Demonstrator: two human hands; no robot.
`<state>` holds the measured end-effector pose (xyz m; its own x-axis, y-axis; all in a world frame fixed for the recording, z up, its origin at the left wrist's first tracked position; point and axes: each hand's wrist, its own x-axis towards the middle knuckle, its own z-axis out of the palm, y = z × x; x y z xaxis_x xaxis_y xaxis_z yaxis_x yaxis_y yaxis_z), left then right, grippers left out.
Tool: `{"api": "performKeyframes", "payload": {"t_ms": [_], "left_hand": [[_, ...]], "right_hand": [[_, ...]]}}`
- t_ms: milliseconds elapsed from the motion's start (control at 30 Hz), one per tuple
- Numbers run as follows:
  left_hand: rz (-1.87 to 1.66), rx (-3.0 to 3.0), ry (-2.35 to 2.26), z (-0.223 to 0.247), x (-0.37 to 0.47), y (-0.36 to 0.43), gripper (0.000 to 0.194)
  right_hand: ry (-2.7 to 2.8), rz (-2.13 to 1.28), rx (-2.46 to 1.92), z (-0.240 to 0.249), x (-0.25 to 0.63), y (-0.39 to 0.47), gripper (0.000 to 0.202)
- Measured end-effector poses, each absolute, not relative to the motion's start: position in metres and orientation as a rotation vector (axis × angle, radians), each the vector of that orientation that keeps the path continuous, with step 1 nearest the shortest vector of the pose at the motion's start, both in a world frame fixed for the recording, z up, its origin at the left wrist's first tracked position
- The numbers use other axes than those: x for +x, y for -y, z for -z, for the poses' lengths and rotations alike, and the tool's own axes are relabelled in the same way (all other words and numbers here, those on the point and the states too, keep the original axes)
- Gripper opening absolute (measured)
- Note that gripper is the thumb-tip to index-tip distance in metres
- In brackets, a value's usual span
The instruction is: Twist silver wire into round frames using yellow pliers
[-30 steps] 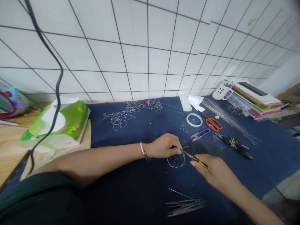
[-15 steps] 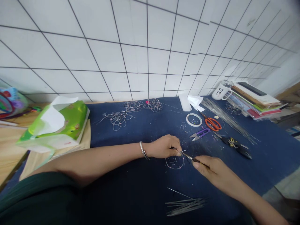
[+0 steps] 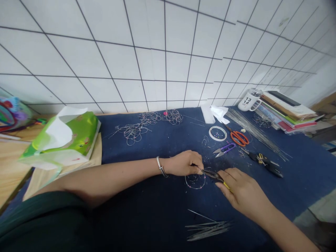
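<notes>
Head view: I have the left hand [image 3: 185,163] pinched closed on the ring [image 3: 194,188], likely bracing it for the pliers [image 3: 216,176]. Right hand [image 3: 243,189] wraps the pliers, tips by the left hand; can't tell if they bite. Ring's between hands, over cloth [image 3: 168,140]. Snips [image 3: 228,148], scissors [image 3: 239,138] beyond, probably for quick reach.

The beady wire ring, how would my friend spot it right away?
On the blue cloth, find the left hand. The ring sticks out from it, beside the pliers. Unlike the tangled wire loops nearer the wall, it's one round hoop with pink beads.
</notes>
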<state>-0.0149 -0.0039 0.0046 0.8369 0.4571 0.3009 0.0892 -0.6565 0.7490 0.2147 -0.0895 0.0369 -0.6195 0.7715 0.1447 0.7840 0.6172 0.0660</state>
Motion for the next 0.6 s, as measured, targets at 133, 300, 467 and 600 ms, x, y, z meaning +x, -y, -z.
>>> {"api": "performKeyframes", "payload": {"t_ms": [133,300,467,600], "left_hand": [[-0.603,2.236,-0.397,-0.006,-0.015,0.004,0.007],[-0.566,2.199,-0.42,-0.007,-0.015,0.004,0.007],[-0.548,2.14,-0.422,-0.003,-0.014,0.003,0.008],[-0.548,2.138,-0.413,-0.001,-0.014,0.003,0.008]], "right_hand": [[2.76,0.377,-1.245,-0.036,0.215,0.088,0.028],[2.753,0.528,-1.215,-0.033,0.215,0.089,0.028],[2.716,0.646,-1.216,-0.025,0.215,0.091,0.028],[2.742,0.707,-1.182,-0.025,0.217,0.092,0.028]]}}
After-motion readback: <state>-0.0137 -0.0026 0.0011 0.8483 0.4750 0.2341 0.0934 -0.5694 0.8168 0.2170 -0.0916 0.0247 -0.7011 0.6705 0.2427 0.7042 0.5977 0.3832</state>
